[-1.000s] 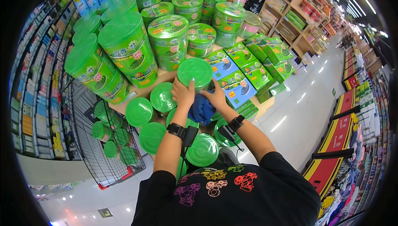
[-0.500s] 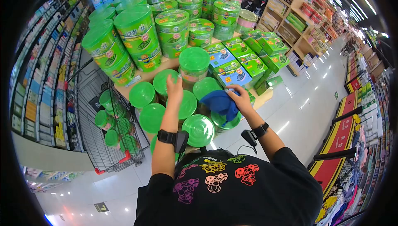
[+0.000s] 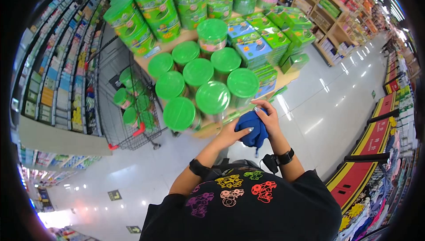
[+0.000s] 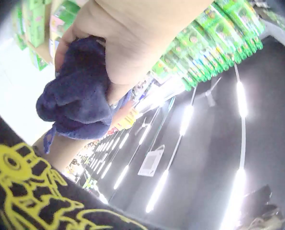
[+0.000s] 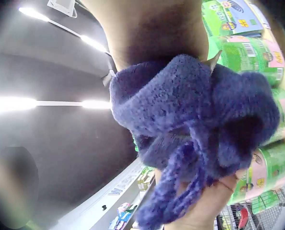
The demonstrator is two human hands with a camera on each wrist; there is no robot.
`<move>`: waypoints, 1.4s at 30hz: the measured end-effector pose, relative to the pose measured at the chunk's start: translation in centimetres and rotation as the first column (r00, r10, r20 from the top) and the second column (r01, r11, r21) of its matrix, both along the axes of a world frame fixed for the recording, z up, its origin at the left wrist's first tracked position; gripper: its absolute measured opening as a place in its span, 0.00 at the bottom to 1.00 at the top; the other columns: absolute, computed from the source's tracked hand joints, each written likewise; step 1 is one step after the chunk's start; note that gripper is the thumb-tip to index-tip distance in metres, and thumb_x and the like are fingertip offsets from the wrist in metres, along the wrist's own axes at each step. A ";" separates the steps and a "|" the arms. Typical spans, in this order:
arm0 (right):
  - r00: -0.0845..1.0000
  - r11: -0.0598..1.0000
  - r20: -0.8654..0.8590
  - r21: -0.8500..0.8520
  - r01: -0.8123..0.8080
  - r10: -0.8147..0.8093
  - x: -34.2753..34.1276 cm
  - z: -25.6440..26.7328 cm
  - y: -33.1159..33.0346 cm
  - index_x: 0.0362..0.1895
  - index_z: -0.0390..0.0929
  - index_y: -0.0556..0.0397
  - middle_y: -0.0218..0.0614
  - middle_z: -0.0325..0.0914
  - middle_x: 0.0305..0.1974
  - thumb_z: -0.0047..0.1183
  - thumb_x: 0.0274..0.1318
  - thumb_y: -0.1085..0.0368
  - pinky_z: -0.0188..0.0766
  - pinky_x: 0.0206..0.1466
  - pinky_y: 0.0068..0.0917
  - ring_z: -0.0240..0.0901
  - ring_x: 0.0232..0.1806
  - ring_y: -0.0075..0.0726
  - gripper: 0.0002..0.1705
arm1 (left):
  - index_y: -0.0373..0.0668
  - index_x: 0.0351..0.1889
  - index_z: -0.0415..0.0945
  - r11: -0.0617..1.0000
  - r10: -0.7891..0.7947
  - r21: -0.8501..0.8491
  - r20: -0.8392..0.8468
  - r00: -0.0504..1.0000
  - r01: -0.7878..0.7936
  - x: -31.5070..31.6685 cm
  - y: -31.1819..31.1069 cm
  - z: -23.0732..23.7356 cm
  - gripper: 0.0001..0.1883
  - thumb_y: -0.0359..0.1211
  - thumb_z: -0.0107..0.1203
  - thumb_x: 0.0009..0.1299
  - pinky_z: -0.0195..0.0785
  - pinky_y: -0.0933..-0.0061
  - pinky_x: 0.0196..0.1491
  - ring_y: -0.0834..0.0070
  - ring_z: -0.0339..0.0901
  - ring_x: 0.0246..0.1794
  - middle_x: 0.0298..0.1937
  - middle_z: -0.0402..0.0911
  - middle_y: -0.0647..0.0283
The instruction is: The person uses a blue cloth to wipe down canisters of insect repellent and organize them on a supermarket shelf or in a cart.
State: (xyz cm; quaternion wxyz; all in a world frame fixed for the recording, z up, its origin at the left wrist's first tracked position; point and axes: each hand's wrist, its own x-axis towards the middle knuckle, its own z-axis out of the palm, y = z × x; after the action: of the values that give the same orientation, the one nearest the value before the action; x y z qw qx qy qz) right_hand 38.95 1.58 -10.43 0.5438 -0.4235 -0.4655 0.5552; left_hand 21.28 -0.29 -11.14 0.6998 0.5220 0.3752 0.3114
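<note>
Tubs with green lids [image 3: 142,103] are held in a wire shopping cart [image 3: 133,140] at the left, and to its right more green-lidded tubs [image 3: 198,72] are grouped upright on the wooden surface [image 3: 170,45]. Near the close edge of that surface, a bunched blue cloth [image 3: 252,128] is gripped between the left hand [image 3: 231,134], whose thumb is laid across it, and the right hand [image 3: 269,119], by whose bent fingers its other side is held; farther right, green and blue boxes [image 3: 252,48] are stacked beside the tubs.
</note>
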 end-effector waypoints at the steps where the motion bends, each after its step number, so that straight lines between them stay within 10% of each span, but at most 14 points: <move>1: 1.000 1.000 0.010 -0.027 -0.009 0.009 -0.3 -0.5 -1.0 0.48 0.73 0.55 0.28 0.71 0.35 0.52 0.52 0.68 0.64 0.43 0.17 0.66 0.37 0.20 0.17 | 0.37 0.58 0.65 0.992 -0.015 -0.126 0.031 0.999 0.019 -0.5 -1.2 -1.1 0.27 0.38 0.58 0.64 0.71 0.75 0.44 0.79 0.72 0.45 0.48 0.75 0.63; 9: 0.928 0.927 0.067 -0.107 -0.360 0.368 -7.5 -4.0 -6.5 0.61 0.60 0.54 0.38 0.65 0.55 0.58 0.48 0.67 0.58 0.62 0.31 0.63 0.57 0.33 0.35 | 0.37 0.52 0.72 0.972 0.225 -0.044 -0.103 0.969 -0.231 -7.9 -6.5 -4.5 0.23 0.38 0.59 0.62 0.71 0.76 0.38 0.78 0.75 0.38 0.42 0.78 0.62; 17: 0.744 0.672 -0.062 -0.385 -0.633 0.665 -20.4 -7.1 -6.9 0.56 0.66 0.55 0.36 0.72 0.49 0.61 0.42 0.71 0.66 0.56 0.30 0.69 0.51 0.31 0.32 | 0.40 0.53 0.71 0.843 0.405 -0.336 -0.118 0.907 -0.420 -20.3 -11.4 -7.8 0.18 0.33 0.54 0.65 0.70 0.77 0.38 0.78 0.75 0.38 0.41 0.78 0.66; 23: 0.791 0.571 -0.218 -0.587 -0.574 0.571 -26.9 -11.8 -7.0 0.54 0.68 0.55 0.39 0.72 0.48 0.61 0.40 0.74 0.69 0.55 0.32 0.72 0.49 0.35 0.31 | 0.41 0.56 0.68 0.776 0.312 -0.542 -0.115 0.943 -0.322 -27.0 -11.5 -12.2 0.20 0.37 0.51 0.67 0.71 0.72 0.44 0.75 0.75 0.41 0.45 0.77 0.63; 27: 0.955 0.728 -0.017 -0.643 -0.237 0.295 -25.5 -17.8 -5.1 0.63 0.52 0.55 0.51 0.69 0.50 0.63 0.35 0.77 0.75 0.46 0.37 0.74 0.45 0.44 0.48 | 0.47 0.66 0.56 0.744 0.347 -0.570 -0.115 0.931 -0.348 -28.7 -9.2 -12.6 0.28 0.45 0.45 0.71 0.62 0.63 0.58 0.64 0.69 0.56 0.57 0.68 0.54; 31: 0.979 0.671 0.168 -0.740 0.051 0.112 -27.4 -10.8 -3.8 0.66 0.40 0.52 0.48 0.63 0.54 0.58 0.39 0.78 0.75 0.47 0.38 0.72 0.48 0.46 0.51 | 0.51 0.71 0.36 0.692 0.508 -0.679 0.216 0.834 -0.246 -27.4 -4.7 -14.7 0.39 0.59 0.38 0.70 0.59 0.64 0.61 0.61 0.63 0.60 0.65 0.57 0.53; 35: 0.992 0.762 0.041 -0.644 -0.066 0.120 -26.6 -14.6 -1.5 0.64 0.46 0.47 0.45 0.66 0.52 0.54 0.39 0.79 0.75 0.46 0.36 0.71 0.47 0.44 0.47 | 0.46 0.69 0.21 0.837 0.452 -0.499 0.397 0.799 -0.226 -24.7 -0.4 -15.3 0.48 0.57 0.42 0.68 0.60 0.64 0.60 0.65 0.61 0.62 0.69 0.48 0.50; 42: 0.984 0.748 -0.080 -0.641 -0.172 0.159 -26.4 -14.9 0.0 0.49 0.70 0.53 0.34 0.74 0.42 0.55 0.35 0.82 0.73 0.40 0.28 0.74 0.40 0.33 0.30 | 0.37 0.66 0.12 0.867 0.414 -0.351 0.110 0.904 -0.354 -23.5 1.7 -13.0 0.60 0.49 0.57 0.61 0.42 0.67 0.69 0.66 0.39 0.72 0.72 0.35 0.51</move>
State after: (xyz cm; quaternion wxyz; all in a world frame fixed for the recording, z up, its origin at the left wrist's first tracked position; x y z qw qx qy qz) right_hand 12.56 1.60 -25.31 0.3185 -0.5360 -0.2764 0.7314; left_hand -2.20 1.45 -24.18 0.7304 0.2846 0.4522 0.4255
